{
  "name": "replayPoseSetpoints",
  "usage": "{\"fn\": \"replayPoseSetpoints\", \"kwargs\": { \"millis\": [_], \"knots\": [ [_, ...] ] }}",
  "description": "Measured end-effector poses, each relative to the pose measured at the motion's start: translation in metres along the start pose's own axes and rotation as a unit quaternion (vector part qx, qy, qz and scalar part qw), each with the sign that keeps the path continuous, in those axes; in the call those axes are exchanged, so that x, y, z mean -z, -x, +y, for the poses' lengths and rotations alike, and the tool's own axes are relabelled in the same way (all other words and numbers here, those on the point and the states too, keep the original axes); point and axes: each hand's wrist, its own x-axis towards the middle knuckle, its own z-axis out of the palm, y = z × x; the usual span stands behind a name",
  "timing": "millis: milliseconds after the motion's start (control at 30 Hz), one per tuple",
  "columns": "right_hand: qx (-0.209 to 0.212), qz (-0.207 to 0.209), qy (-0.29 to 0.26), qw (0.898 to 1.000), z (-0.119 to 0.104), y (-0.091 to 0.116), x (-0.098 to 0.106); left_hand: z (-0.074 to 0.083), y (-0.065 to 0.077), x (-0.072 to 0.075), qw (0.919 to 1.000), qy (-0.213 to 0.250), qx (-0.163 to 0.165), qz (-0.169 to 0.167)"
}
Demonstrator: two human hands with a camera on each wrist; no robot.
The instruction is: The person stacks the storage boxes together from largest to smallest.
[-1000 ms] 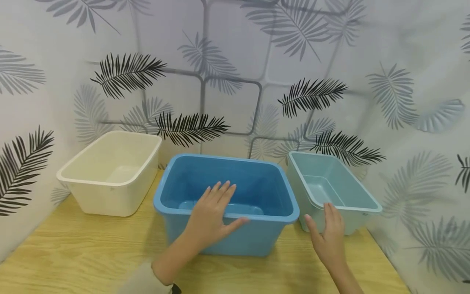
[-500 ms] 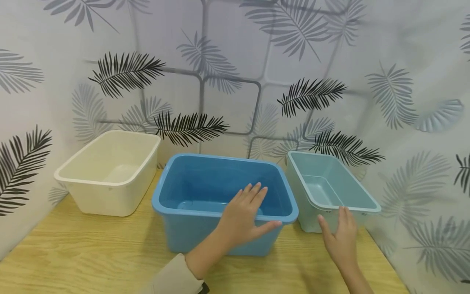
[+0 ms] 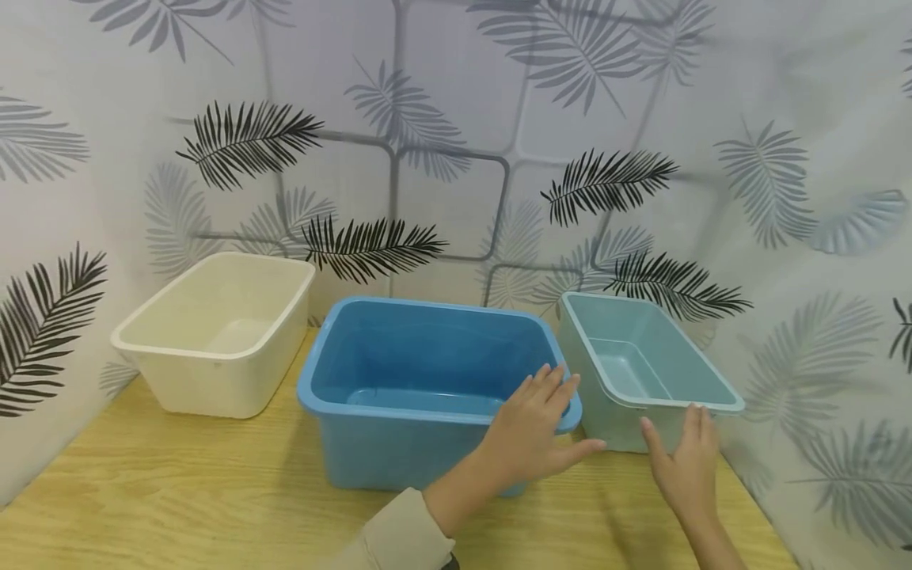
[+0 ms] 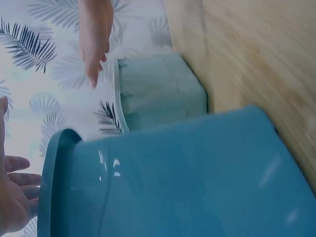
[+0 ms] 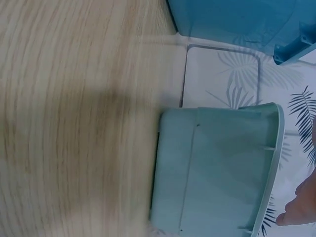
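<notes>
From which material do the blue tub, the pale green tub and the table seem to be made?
Blue tub: probably moulded plastic, glossy; the left wrist view shows bright highlights on its wall.
Pale green tub: probably plastic, more satin; the right wrist view shows small ribs under its rim.
Table: wood-look, fairly matt; grain streaks show, but real wood or printed laminate I cannot tell.

Room on the left, tight on the right.
A hand could dip into the white tub or slip between it and the blue tub. Blue and the green tub stand close, the left hand by that corner, the right hand at green's front; the backdrop walls off the rear.
</notes>
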Motion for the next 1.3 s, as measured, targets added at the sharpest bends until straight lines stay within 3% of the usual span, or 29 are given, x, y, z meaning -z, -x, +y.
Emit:
{"fn": "replayPoseSetpoints", "kwargs": {
  "millis": [100, 333, 433, 567, 733, 933, 1067, 1167, 1300],
  "knots": [
    [-0.012, -0.003, 0.004, 1.000, 0.006, 0.000, 0.003, 0.011, -0.006, -0.008, 1.0000, 0.003, -0.008, -0.001],
    [-0.018, -0.009, 0.014, 1.000, 0.012, -0.004, 0.003, 0.028, -0.014, -0.029, 0.9975, 0.067, -0.023, 0.009],
    [-0.024, -0.022, 0.013, 0.999, 0.014, -0.007, 0.003, 0.034, -0.016, -0.039, 0.9983, 0.029, -0.047, 0.021],
    [-0.023, -0.007, 0.014, 1.000, 0.017, -0.007, 0.001, 0.045, -0.018, -0.047, 0.9937, -0.041, -0.096, 0.039],
    [-0.017, 0.016, 0.007, 1.000, 0.019, -0.008, -0.003, 0.053, -0.019, -0.058, 0.9936, -0.024, -0.110, 0.009],
    [-0.026, 0.004, -0.018, 0.999, 0.019, -0.011, -0.006, 0.051, -0.018, -0.076, 0.9972, -0.006, -0.048, -0.058],
    [-0.038, -0.003, -0.024, 0.999, 0.018, -0.014, -0.006, 0.049, -0.020, -0.085, 0.9936, 0.042, 0.012, -0.104],
    [-0.073, -0.017, -0.032, 0.997, 0.015, -0.017, -0.006, 0.049, -0.023, -0.091, 0.9866, 0.084, 0.057, -0.128],
    [-0.144, -0.023, -0.070, 0.987, 0.009, -0.022, -0.008, 0.048, -0.027, -0.100, 0.9792, 0.107, 0.108, -0.134]
  ]
}}
